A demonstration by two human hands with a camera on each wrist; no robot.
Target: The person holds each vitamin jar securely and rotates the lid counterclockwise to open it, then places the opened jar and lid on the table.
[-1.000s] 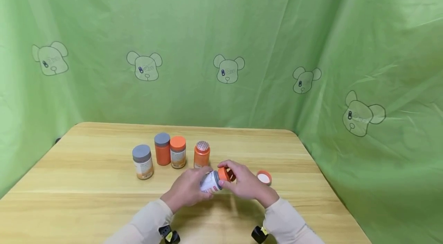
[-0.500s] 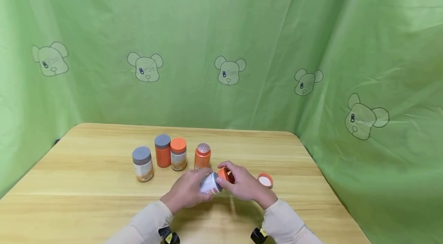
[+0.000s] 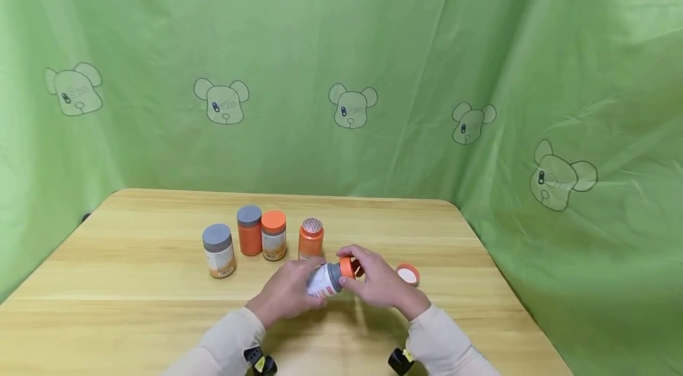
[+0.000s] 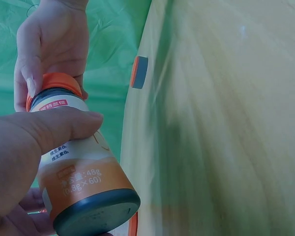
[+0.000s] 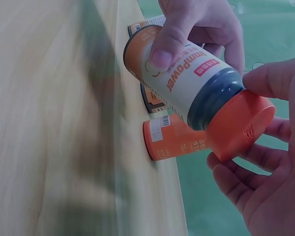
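In the head view my left hand [image 3: 290, 290] grips a grey supplement bottle [image 3: 322, 281] with a white and orange label, tilted with its neck toward the right. Its thumb lies across the label in the left wrist view. My right hand [image 3: 376, 278] holds an orange cap [image 3: 347, 267] by its edge with thumb and fingers. The right wrist view has that cap [image 5: 241, 125] at the bottle's mouth, slightly askew, with the dark neck [image 5: 216, 96] showing below it. Whether the threads are engaged is hidden.
Beyond the hands stand an orange bottle [image 3: 311, 238] with a foil-sealed top, a grey bottle with an orange cap [image 3: 274, 235], an orange bottle with a grey cap [image 3: 249, 230] and a grey-capped bottle [image 3: 219, 250]. Another orange cap [image 3: 408, 274] lies inside-up on the wooden table [image 3: 133, 281].
The orange cap has shifted slightly right, away from the bottle, and more of the grey neck shows than half a second ago. Both hands keep their holds; the other bottles stay put.
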